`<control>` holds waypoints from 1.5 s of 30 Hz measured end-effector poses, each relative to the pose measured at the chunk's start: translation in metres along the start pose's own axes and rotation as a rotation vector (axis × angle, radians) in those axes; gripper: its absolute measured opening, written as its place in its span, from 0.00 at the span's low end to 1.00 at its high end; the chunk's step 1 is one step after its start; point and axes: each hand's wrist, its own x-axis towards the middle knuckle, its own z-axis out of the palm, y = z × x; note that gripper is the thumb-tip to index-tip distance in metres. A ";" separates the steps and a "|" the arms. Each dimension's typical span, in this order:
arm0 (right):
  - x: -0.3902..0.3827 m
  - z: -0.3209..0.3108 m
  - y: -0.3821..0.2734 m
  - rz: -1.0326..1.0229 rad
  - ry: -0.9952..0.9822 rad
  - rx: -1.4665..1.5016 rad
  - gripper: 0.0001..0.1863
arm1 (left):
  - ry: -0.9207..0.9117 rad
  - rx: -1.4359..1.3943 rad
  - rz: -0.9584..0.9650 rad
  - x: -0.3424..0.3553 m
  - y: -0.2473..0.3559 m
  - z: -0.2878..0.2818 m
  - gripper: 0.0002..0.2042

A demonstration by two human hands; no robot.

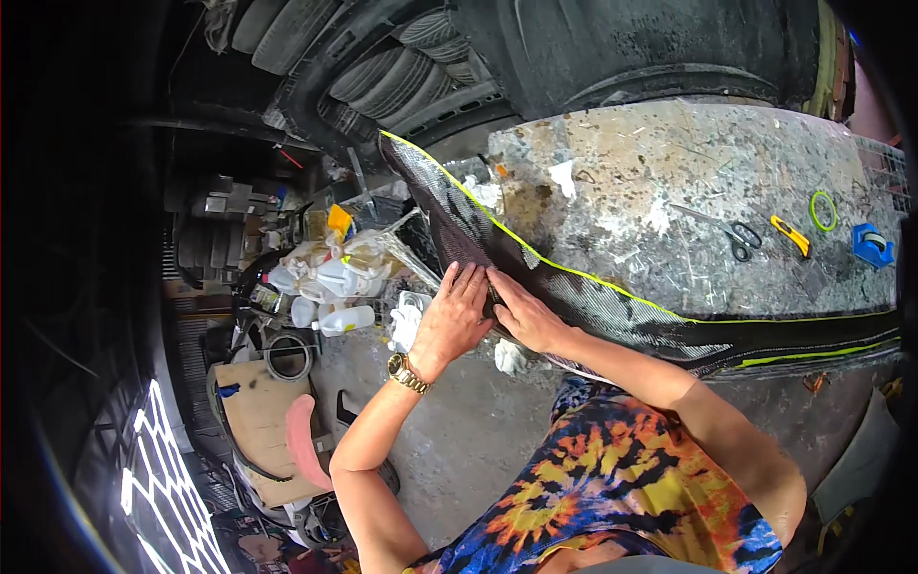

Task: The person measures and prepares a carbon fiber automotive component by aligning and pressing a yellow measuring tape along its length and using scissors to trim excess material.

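Note:
A long curved piece covered in dark woven fabric (612,306), edged with yellow-green tape, lies along the front of a stained worktable (622,182). My left hand (449,316), with a gold wristwatch, rests its flattened fingers on the piece's left section. Just right of it, my right hand (521,316) also has its fingertips on the fabric, fingers extended. On the tabletop beyond are scissors (744,239), a yellow utility knife (791,235), a green tape roll (822,210) and a blue tape dispenser (870,245).
Tires (382,86) and large dark panels (631,53) stand behind the table. Plastic jugs (339,320) and bags crowd the left. Lower left are a cardboard sheet (253,421) and a pink curved piece (304,440).

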 end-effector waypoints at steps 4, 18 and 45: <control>0.009 0.010 0.000 0.024 0.061 -0.097 0.35 | 0.025 0.039 0.045 -0.003 -0.027 -0.011 0.36; 0.035 0.025 -0.014 0.071 0.263 -0.335 0.37 | 0.045 0.156 0.221 -0.008 -0.094 -0.018 0.31; 0.054 0.016 0.001 -0.169 0.150 -0.828 0.38 | 0.109 0.189 0.261 0.004 -0.121 -0.022 0.24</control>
